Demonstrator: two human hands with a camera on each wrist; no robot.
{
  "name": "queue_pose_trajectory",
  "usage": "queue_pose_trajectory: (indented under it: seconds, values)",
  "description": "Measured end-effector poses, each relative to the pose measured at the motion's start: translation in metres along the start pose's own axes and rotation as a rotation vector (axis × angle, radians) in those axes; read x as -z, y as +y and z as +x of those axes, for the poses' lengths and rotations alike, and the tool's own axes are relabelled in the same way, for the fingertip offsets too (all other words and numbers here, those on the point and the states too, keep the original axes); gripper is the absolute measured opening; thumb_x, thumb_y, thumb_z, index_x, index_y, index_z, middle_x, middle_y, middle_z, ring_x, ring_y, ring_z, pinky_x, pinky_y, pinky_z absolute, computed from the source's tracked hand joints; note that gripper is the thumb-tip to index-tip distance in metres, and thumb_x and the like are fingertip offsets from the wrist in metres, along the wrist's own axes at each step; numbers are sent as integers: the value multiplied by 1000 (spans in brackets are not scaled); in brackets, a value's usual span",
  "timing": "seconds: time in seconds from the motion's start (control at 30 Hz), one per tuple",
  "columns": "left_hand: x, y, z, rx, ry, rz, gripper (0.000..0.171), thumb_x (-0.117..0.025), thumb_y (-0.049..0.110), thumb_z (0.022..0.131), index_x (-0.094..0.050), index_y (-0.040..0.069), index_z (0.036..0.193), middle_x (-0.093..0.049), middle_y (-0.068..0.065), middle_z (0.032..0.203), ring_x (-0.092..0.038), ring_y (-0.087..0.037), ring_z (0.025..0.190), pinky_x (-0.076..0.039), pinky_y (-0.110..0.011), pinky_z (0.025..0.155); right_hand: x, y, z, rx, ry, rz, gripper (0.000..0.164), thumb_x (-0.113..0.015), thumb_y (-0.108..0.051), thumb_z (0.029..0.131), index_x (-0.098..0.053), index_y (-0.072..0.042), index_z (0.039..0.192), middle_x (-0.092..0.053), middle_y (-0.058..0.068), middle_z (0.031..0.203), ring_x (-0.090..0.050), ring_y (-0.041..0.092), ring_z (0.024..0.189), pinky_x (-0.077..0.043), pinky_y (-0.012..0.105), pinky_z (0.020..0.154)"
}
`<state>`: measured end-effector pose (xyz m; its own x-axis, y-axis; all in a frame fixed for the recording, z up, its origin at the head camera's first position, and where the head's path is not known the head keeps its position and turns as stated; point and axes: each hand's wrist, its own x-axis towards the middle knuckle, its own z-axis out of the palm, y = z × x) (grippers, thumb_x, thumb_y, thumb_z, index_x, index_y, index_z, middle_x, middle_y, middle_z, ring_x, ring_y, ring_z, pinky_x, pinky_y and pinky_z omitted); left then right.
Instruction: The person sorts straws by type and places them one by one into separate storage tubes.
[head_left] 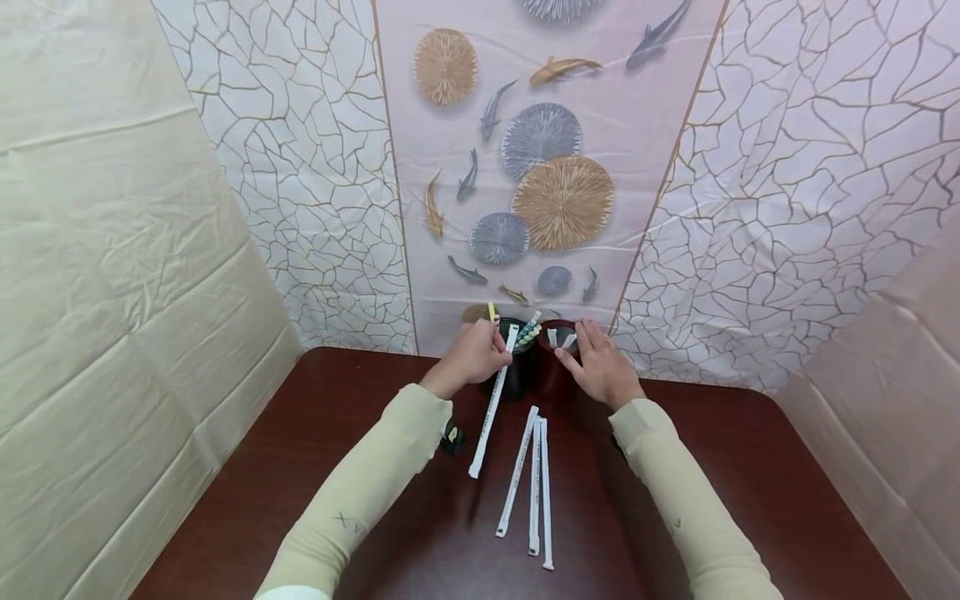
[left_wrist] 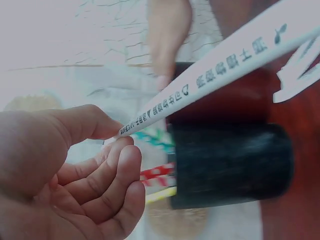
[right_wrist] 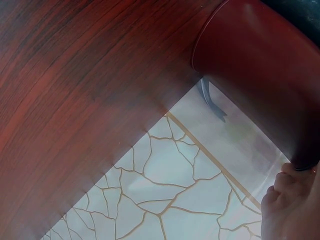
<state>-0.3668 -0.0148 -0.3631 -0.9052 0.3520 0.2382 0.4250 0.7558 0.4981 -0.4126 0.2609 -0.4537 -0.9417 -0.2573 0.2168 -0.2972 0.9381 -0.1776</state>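
Observation:
My left hand (head_left: 480, 350) pinches one end of a white paper-wrapped straw (head_left: 492, 417) between thumb and forefinger. Printed characters run along its wrapper, and it slants across the front of a black cup (left_wrist: 230, 167). Patterned straws (head_left: 528, 332), in teal, red and yellow, poke out of that cup. Beside it on the right stands a dark red cup (right_wrist: 265, 65), with white wrapped ends (head_left: 552, 337) showing inside its mouth. My right hand (head_left: 603, 367) grips this cup at the rim, thumb in front and fingers on the far right side.
Three more wrapped straws (head_left: 535, 492) lie on the dark red-brown table (head_left: 247, 483) in front of the cups. A small black object (head_left: 452, 437) sits by my left sleeve. Behind the cups hangs a patterned cloth (head_left: 337, 208) with fish and discs.

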Motion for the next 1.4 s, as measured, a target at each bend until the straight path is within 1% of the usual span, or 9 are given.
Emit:
queue_pose_trajectory:
  seconds: [0.13,0.2,0.33,0.43,0.7,0.9,1.0,1.13,1.4]
  values:
    - [19,12,9,-28,46,7,19,-72,14,91,-73,8,73,-63,4,67,-60,-17,70,-53,-30,73,-1,1,-1,-4,9,4,89,-33,-63,110,-19,5,166,-16,26,175,-16,44,164,-21,59,132]
    - [29,20,14,-40,77,9,17,-71,13,92,-72,7,76,-64,3,70,-60,-17,70,-52,-29,71,-1,1,-1,-6,10,4,89,-33,-63,110,-20,5,166,-17,26,175,-16,44,164,-22,59,132]
    - [50,37,23,-62,151,-5,11,-71,13,94,-76,5,90,-77,-5,84,-69,-20,79,-58,-34,79,-2,2,-2,-8,9,10,90,-33,-64,110,-19,5,167,-17,26,175,-17,44,164,-23,59,131]
    - [64,50,29,-75,204,-35,11,-69,13,96,-75,4,97,-78,-8,88,-70,-22,81,-58,-38,83,-3,2,-3,-12,5,21,90,-32,-65,110,-18,4,167,-16,25,176,-16,44,164,-22,59,131]
    - [82,71,43,-125,402,-114,12,-64,13,102,-70,4,104,-77,-7,93,-71,-21,85,-57,-35,84,-3,2,-3,-11,2,27,89,-33,-64,110,-17,3,168,-15,25,176,-15,43,164,-22,59,132]
    - [84,76,51,-168,550,-188,13,-62,15,104,-69,4,106,-77,-8,96,-73,-20,87,-57,-33,86,-2,0,-2,-5,19,23,88,-34,-62,111,-20,4,167,-19,26,175,-18,43,163,-23,59,131]
    - [82,75,51,-196,590,-219,12,-63,15,104,-68,4,105,-77,-9,95,-73,-20,87,-57,-32,85,-2,0,-1,-5,17,21,88,-33,-63,110,-20,4,167,-19,26,175,-18,43,163,-24,59,131]
    - [72,71,50,-231,617,-232,11,-66,14,102,-68,3,103,-78,-10,93,-74,-21,86,-57,-33,84,-1,1,-1,-11,15,15,90,-32,-64,110,-20,4,167,-18,25,175,-18,43,163,-24,59,131]
    - [36,53,45,-254,603,-223,10,-70,13,99,-69,3,100,-81,-10,92,-78,-20,86,-60,-36,82,-1,1,1,-5,20,17,91,-32,-66,109,-21,4,167,-18,25,175,-18,44,163,-25,60,130]
